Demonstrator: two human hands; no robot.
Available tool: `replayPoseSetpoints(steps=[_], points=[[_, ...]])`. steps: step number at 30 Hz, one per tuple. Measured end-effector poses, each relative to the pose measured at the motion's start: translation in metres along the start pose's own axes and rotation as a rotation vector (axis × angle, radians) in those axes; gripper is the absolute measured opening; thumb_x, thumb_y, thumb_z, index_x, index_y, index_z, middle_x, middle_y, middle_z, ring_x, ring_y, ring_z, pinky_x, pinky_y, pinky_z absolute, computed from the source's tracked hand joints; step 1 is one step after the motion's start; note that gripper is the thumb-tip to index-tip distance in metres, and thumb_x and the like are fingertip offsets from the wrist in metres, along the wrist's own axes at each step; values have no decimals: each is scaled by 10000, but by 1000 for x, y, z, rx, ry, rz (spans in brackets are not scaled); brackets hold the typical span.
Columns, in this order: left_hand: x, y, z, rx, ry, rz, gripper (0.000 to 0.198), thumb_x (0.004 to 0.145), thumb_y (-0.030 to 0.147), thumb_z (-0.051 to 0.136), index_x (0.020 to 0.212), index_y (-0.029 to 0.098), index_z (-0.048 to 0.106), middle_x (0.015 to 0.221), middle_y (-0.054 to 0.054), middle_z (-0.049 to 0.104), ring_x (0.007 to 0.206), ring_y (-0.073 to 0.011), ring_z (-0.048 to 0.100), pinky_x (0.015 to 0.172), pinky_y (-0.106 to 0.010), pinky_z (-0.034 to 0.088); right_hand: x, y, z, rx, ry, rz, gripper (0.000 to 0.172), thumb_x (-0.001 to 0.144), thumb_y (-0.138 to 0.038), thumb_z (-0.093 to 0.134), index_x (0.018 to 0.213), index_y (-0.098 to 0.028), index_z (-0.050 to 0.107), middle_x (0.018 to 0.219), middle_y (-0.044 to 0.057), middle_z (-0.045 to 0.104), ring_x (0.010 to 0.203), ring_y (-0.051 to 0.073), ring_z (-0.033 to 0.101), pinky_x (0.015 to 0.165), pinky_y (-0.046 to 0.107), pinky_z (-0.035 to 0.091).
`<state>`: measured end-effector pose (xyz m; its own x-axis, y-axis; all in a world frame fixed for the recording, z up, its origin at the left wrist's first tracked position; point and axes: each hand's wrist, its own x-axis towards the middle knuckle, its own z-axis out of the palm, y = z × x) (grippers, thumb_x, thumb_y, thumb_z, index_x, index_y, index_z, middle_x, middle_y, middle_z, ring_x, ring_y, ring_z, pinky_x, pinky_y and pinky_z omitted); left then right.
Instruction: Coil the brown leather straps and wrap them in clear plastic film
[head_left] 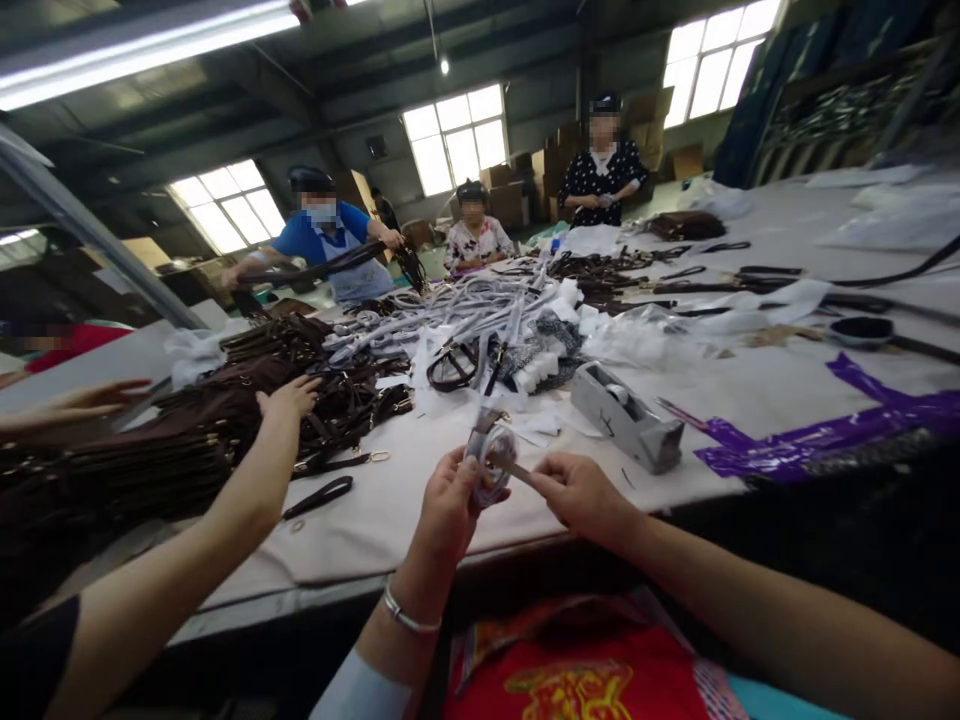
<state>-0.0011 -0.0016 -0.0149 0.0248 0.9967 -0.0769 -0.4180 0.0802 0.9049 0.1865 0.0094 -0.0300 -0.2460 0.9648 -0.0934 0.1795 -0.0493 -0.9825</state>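
Note:
My left hand (450,505) grips a small coiled strap wrapped in clear plastic (491,462), held upright just above the table's near edge. My right hand (574,492) pinches the wrap's loose end on the right side of the coil. A silver bracelet (409,615) sits on my left wrist. A grey tape dispenser (626,415) stands on the white table (750,400) just beyond my right hand.
A neighbour's arm (225,520) reaches from the left into a heap of dark brown straps (225,420). Grey straps (465,305) and white wrapping pile up mid-table. Purple plastic (825,435) lies at right. Three people work at the far side.

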Motion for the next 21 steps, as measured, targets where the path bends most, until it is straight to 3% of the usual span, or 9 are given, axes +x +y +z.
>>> replayPoseSetpoints(steps=[3, 8, 11, 13, 16, 18, 20, 21], points=[[-2, -9, 3, 21, -26, -12, 469, 805, 440, 755, 1118, 157, 550, 716, 17, 603, 657, -144, 600, 701, -357, 584, 6, -4, 6, 55, -24, 14, 306, 780, -460, 626, 655, -209, 503, 390, -94, 416, 329, 70, 333, 338, 190, 231], [-4, -20, 1, 99, -149, -18, 366, 857, 440, 702, 1022, 135, 588, 743, -17, 633, 670, -152, 617, 707, -346, 553, 19, -12, 17, 208, -197, -4, 281, 821, -448, 568, 708, -193, 536, 409, -94, 435, 308, 70, 343, 310, 186, 256], [-1, -12, -8, 222, -112, 19, 334, 857, 424, 704, 930, 107, 626, 748, -37, 637, 689, -153, 615, 724, -340, 541, 16, -10, 11, 182, -264, -84, 253, 840, -396, 565, 885, -151, 606, 525, -69, 530, 356, 61, 390, 349, 178, 303], [0, -4, -14, 325, -69, 12, 350, 839, 439, 709, 900, 100, 646, 724, -37, 635, 677, -152, 606, 708, -329, 534, 7, -10, 1, 101, -291, -205, 329, 848, -344, 596, 1104, -137, 601, 653, -34, 599, 457, 80, 485, 424, 190, 390], [0, 4, -20, 443, -41, -18, 366, 816, 473, 703, 833, 111, 652, 667, -17, 617, 620, -137, 575, 640, -287, 500, -6, -17, -15, -116, -400, -545, 541, 791, -291, 735, 1280, -158, 547, 933, 52, 654, 760, 149, 602, 681, 283, 534], [0, 5, -20, 483, -52, -37, 358, 796, 465, 721, 774, 115, 649, 639, -9, 605, 592, -125, 549, 596, -256, 460, -10, -27, -22, -269, -427, -778, 448, 811, -240, 736, 1230, -164, 596, 1033, 91, 647, 883, 179, 601, 803, 325, 531], [-1, 4, -19, 567, -92, -40, 343, 792, 446, 730, 738, 117, 652, 629, -7, 600, 589, -119, 532, 571, -237, 426, -9, -36, -22, -379, -373, -926, 191, 899, -188, 628, 1084, -166, 670, 975, 93, 657, 875, 178, 607, 800, 316, 520], [-2, 3, -18, 625, -121, -35, 335, 799, 440, 724, 733, 119, 656, 636, -10, 604, 601, -123, 536, 571, -235, 421, -7, -40, -21, -423, -343, -964, 147, 931, -167, 571, 1011, -168, 694, 927, 88, 659, 855, 173, 612, 782, 305, 513]])
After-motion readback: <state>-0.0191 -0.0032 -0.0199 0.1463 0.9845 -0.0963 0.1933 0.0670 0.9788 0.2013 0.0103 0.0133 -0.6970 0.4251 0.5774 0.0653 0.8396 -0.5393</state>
